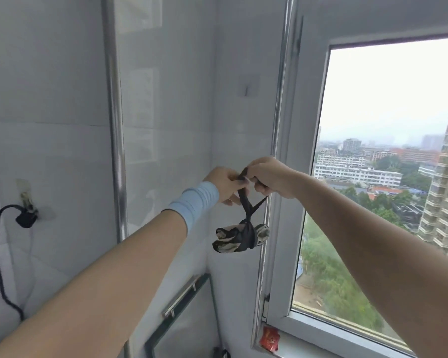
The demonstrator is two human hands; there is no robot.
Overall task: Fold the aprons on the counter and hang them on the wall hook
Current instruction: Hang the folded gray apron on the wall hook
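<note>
— What is held up by the window?
— A folded apron (pixel 239 237), rolled into a small patterned bundle and bound with its own dark strap (pixel 246 202), hangs in mid-air below both raised hands, in front of the window frame (pixel 277 177).
— How do the hands grip it?
— The left hand (pixel 224 186), with a pale blue band (pixel 194 202) at the wrist, pinches the strap's top; the right hand (pixel 269 177) is closed around the strap just beside it, the two hands nearly touching.
— And the hook?
— A clear wall hook (pixel 247 89) sits on the white tile well above the hands, with nothing on it. Another hook (pixel 26 198) at left carries a black cable (pixel 0 254).
— Anything else?
— A red packet (pixel 269 338) lies on the sill.
</note>
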